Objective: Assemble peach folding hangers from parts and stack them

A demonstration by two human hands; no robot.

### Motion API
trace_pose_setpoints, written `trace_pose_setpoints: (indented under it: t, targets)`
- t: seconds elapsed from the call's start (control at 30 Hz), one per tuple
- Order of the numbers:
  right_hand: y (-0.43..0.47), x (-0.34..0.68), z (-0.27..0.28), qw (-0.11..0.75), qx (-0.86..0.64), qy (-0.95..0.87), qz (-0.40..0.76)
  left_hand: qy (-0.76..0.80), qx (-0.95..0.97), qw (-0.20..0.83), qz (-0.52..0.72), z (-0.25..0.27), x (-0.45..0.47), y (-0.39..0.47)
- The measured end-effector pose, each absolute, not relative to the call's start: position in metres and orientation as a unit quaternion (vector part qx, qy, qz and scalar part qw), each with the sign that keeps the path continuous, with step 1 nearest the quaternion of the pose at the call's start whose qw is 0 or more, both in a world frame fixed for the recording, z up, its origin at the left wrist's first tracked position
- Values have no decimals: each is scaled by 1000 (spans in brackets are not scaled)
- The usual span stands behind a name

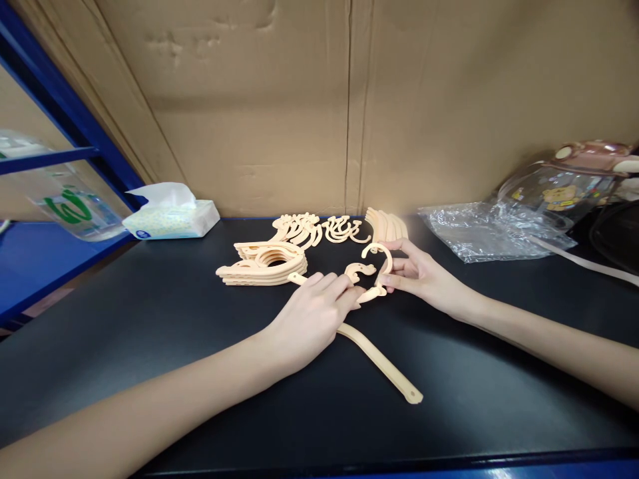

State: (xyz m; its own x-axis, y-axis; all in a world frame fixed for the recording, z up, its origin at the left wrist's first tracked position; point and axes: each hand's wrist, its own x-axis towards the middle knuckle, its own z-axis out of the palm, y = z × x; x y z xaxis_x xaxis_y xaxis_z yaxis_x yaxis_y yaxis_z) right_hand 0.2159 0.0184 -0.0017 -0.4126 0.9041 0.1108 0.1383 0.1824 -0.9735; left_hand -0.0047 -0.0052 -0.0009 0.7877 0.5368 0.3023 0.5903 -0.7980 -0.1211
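Note:
Between the thumb and fingers of my right hand [422, 276] is a cream plastic hanger hook [385, 253], its curve upward. My left hand [317, 316] is closed over a cream hanger arm [298, 279], whose end sticks out at the left. Close to the hook's base a short curved piece [370, 295] shows past my left fingertips; whether it joins the hook I cannot tell. Another hanger arm [382, 362] slants toward the front from under my left hand. Just behind my hands lies a small curved piece [359, 270].
Folded hanger pieces are stacked [259, 274] at left. Behind are small curved parts [299, 226], loose hooks [339, 229] and more hanger arms [387, 226]. A tissue box [194, 219] stands back left; a clear plastic bag [464, 236] and a transparent bottle [559, 186] are at right.

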Motion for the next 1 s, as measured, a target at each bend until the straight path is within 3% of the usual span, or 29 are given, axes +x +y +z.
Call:
trace_pose_setpoints:
  t: [0.2,0.3,0.4,0.6,0.8,1.0]
  targets:
    - [13,218,3,374,-400,-675,495,-315,-925,143,-157,1,-4,-7]
    - [3,218,4,372,-431,-692,443,-357,-909,101,-189,7,-8,-8]
    - [-14,214,8,309,-441,-769,343,-411,-880,12,-237,14,-16,-7]
    - [-33,207,15,166,-285,-926,185,-424,-829,-202,-302,23,-26,-4]
    - [-19,218,11,131,-262,-955,49,-393,-715,-513,-268,23,-25,-1]
    - [-14,217,5,145,-273,-950,29,-379,-648,-607,-261,20,-21,-2]
